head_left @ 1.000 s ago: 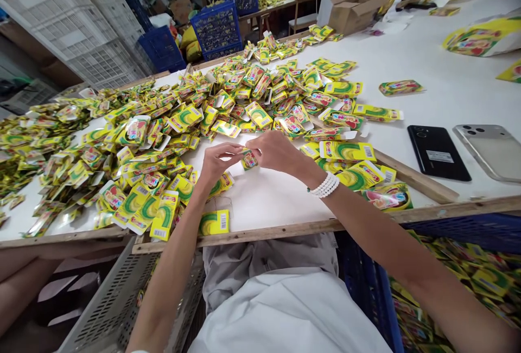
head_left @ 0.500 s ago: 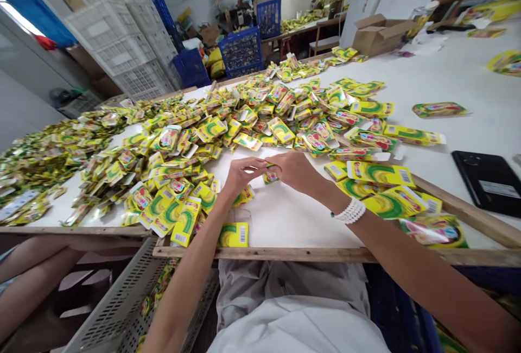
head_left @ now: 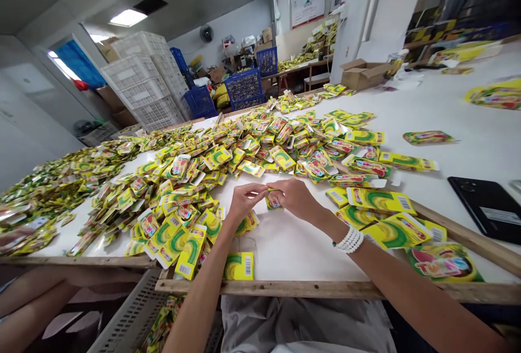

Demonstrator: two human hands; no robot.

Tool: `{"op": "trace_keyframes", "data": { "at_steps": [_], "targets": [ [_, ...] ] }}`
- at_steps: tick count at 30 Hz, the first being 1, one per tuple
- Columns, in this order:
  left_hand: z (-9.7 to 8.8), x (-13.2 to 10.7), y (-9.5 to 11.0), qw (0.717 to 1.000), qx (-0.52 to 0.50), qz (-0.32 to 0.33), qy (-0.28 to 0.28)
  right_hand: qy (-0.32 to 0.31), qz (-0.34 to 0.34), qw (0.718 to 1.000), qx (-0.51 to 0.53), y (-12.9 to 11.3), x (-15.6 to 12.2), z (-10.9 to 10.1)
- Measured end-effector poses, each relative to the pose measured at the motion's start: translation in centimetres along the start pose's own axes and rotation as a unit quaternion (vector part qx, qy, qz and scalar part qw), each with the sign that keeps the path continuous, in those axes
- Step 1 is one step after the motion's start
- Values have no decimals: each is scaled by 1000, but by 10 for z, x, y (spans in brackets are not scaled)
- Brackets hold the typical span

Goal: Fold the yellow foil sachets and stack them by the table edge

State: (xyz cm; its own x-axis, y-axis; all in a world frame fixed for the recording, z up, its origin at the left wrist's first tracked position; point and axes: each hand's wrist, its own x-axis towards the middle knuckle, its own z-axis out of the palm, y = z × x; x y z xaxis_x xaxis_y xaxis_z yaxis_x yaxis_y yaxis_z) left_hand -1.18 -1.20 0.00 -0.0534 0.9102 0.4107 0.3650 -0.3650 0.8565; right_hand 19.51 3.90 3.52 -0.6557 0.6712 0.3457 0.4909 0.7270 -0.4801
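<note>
Small printed packet, yellow and green, held at centre between the two hands, just above the bare white tabletop. Right hand and left hand are both closed in a fingertip pinch on it, the packet sitting slightly nearer the right hand. Its long axis cannot be made out: fingers cover its ends, and its print is too small to read. A white beaded bracelet circles the right wrist.

To the far side of the grip and to its left lies a dense heap of similar yellow-green packets. Nearer the body, below the left hand, flat barcoded cartons lie by the wooden table edge. Further cartons lie to the right of the grip, with a black phone beyond them, cut off by the frame. Far beyond the grip stand a cardboard box, white crates and blue crates. At lower left, a bare limb belongs to someone else; which limb cannot be told.
</note>
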Motion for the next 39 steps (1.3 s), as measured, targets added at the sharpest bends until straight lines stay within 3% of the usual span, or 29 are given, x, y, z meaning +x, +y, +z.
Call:
{"op": "trace_keyframes", "data": {
  "at_steps": [7, 20, 33, 39],
  "targets": [
    [0, 2, -4, 999, -26, -24, 19, -10, 2, 1000, 0, -6, -2, -7],
    [5, 2, -10, 997, -62, -39, 18, -57, -57, 987, -139, -7, -2, -7],
    [6, 3, -7, 995, -73, -53, 29, -14, -134, 984, -120, 14, -1, 3],
    [6, 3, -4, 995, -73, -56, 31, 4, -127, 987, -96, 17, 1, 3]
  ]
}}
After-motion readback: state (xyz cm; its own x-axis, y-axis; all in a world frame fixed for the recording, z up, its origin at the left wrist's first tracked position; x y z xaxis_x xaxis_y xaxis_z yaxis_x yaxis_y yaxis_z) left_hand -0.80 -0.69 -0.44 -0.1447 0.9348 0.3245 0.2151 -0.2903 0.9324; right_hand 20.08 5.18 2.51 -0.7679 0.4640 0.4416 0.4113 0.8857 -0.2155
